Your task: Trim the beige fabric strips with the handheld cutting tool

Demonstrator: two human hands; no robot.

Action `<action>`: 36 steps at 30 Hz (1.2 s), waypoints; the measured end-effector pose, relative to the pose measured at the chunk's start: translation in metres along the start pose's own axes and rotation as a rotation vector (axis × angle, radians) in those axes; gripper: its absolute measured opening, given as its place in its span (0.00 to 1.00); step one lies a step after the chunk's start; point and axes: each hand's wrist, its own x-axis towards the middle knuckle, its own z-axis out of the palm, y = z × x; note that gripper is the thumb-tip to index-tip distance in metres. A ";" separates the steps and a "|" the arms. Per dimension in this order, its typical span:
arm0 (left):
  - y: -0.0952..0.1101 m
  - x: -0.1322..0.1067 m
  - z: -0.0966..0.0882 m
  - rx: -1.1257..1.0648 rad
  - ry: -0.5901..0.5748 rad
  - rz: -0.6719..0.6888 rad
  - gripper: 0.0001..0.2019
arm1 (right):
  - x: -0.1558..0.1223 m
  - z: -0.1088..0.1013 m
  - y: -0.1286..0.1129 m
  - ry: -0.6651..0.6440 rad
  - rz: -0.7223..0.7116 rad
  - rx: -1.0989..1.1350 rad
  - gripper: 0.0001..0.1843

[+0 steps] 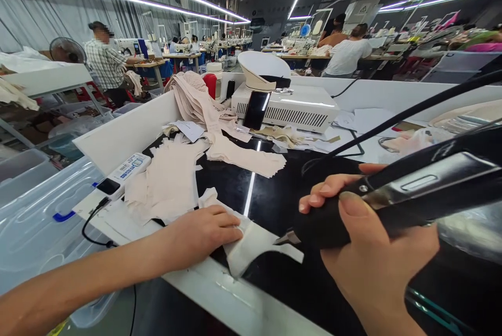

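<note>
My right hand (376, 242) is wrapped round a black corded hand tool (427, 184) with a silver metal lever along its top. The tool's pointed metal tip (288, 238) touches or hovers just over a narrow strip of a pale cut fabric piece (253, 244); which of the two I cannot tell. My left hand (207, 231) presses on that same piece near the front edge, its fingers bent together over the cloth and its thumb hidden. Left of it lies a spread of overlapping pale fabric pieces (168, 179). A further beige piece (243, 155) lies beyond, trailing from a draped stack (192, 95).
A vented white box (290, 106) stands at the back, with a phone (257, 109) leaning on it. The tool's black cable (392, 116) arches across the right. A white power bank (131, 166) sits on the left edge, above clear plastic bins (43, 226). Co-workers sit farther off.
</note>
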 end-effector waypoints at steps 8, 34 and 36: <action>0.028 0.024 0.001 0.127 -0.176 -0.260 0.08 | -0.002 -0.015 -0.006 -0.002 0.017 -0.037 0.22; 0.035 0.055 0.033 0.155 0.105 0.286 0.12 | -0.011 -0.027 0.003 -0.019 0.006 -0.074 0.21; 0.031 0.057 0.036 0.146 0.101 0.289 0.12 | -0.011 -0.026 0.002 -0.034 0.003 -0.051 0.21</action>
